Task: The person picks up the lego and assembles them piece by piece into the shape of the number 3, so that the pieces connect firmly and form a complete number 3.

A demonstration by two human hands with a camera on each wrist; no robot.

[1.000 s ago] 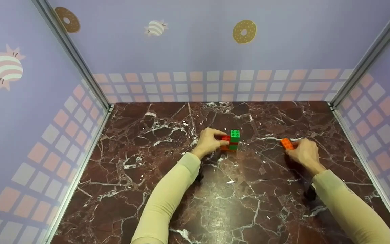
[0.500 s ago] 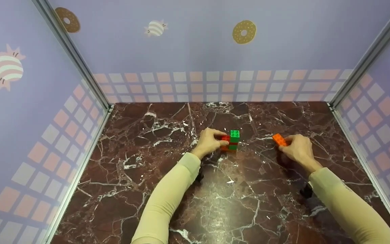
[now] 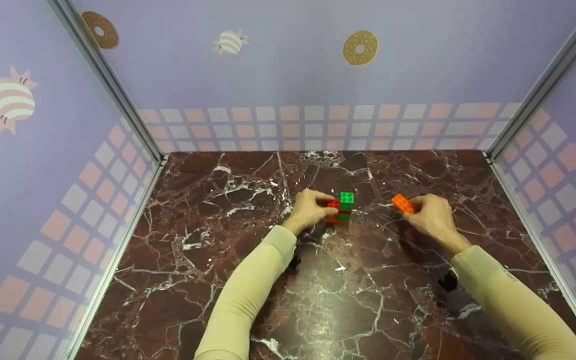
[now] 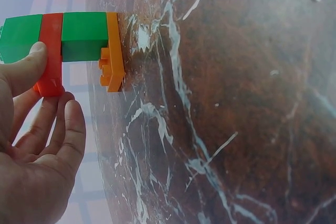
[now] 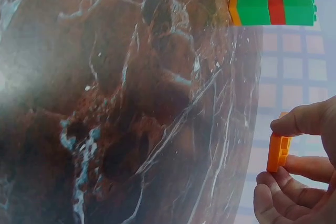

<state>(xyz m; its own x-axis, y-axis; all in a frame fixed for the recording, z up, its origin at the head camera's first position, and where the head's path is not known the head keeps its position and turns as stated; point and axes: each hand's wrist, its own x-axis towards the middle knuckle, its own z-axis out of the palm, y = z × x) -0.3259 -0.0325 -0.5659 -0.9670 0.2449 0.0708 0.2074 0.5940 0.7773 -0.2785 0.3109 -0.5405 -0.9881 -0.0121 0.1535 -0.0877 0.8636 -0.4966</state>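
Near the middle of the table stands a small tower of toy building bricks. From the bottom up it has a flat orange brick (image 4: pixel 116 69), a green brick (image 4: pixel 84 30), a flat red brick (image 4: pixel 51 31) and a green brick (image 3: pixel 347 202) on top. My left hand (image 3: pixel 310 207) pinches the red brick's jutting end between thumb and fingers. To the right, my right hand (image 3: pixel 434 215) holds a loose orange brick (image 3: pixel 402 202) by one end, raised above the table and apart from the tower. Its studs (image 5: pixel 284 150) face the palm side in the right wrist view.
The brown marbled table (image 3: pixel 248 185) reflects light at its front. Purple patterned walls (image 3: pixel 288 65) close it in at the back and on both sides, with grey metal posts (image 3: pixel 523 90) at the corners.
My right hand has moved left with the orange brick, nearer the tower and slightly farther back. My left hand and the tower have stayed in place.
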